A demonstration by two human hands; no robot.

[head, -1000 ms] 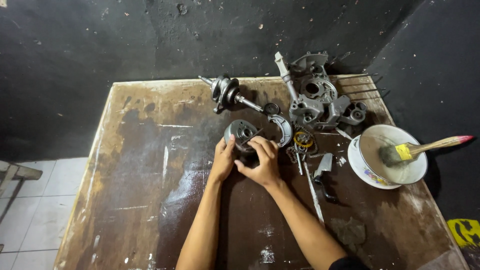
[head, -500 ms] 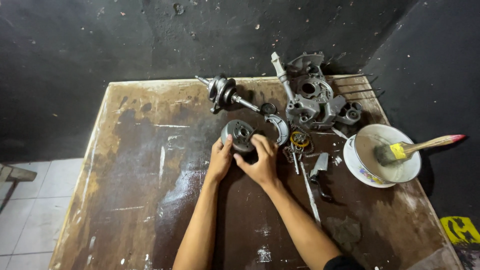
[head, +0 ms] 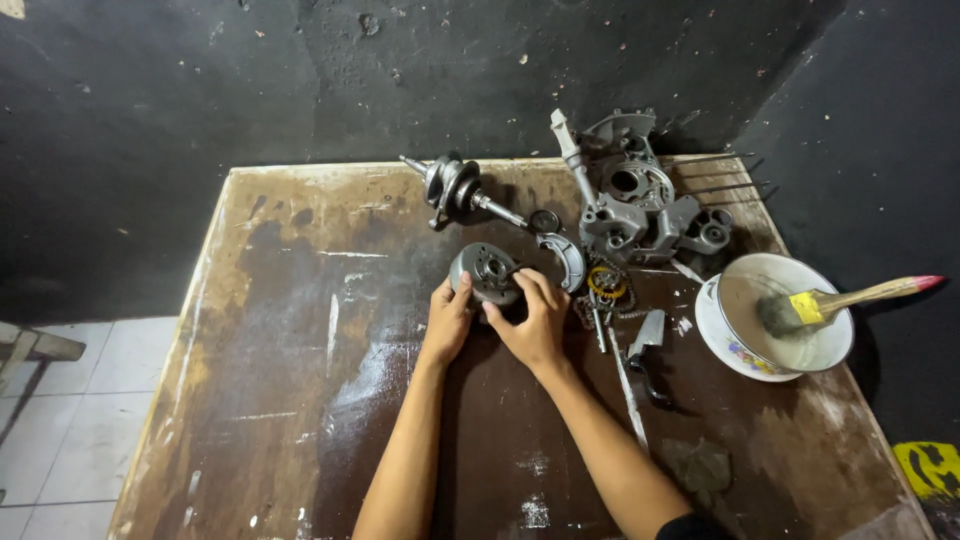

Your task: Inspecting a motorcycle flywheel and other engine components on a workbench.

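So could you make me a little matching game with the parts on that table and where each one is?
Things:
1. Round metal part
2. Brush
3. Crankshaft
4. Engine case

Places:
A. At the table's far edge, right of middle
B. Resting in the white bowl
C. Between the left hand and right hand
D. Beyond the hands, lying on its side

Pairs: 1-C, 2-B, 3-D, 4-A

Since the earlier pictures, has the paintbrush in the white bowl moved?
No. The paintbrush lies in the white bowl as before, bristles inside, handle pointing right over the rim. Its small shift in the picture comes from the camera.
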